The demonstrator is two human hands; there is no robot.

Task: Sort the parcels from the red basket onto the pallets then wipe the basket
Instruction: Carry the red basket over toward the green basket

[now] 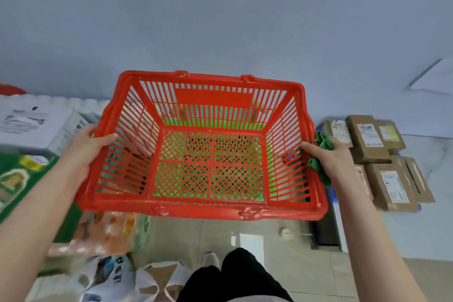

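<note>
The left hand point(84, 147) grips the left short wall of the red basket point(196, 211). Its thumb lies over the rim onto the inner slats, while its fingers are hidden behind the outside of the wall. The right hand point(328, 154) grips the opposite short wall the same way, thumb inside, with a bunched green cloth point(323, 144) pressed between palm and rim. Those fingers are also out of sight behind the cloth and the wall.

The basket hangs in the air between the two hands, in front of the person's black trousers point(235, 274) and above the tiled floor point(215, 230). Its mouth faces up toward the camera and its long axis runs left to right from hand to hand, with the near long rim a little lower in the picture. The whole lattice floor is in view, and something green shows through it that cannot be identified. Dark shapes behind the side slats are too blurred to name.

To the right, brown parcels point(367, 140) with white labels lie packed together on a blue pallet point(333, 193), of which only thin slivers show. To the left are white boxes point(31, 125), cut off by the edge and smeared by motion. Plastic bags point(110, 274) lie low on the left, their print unreadable.
</note>
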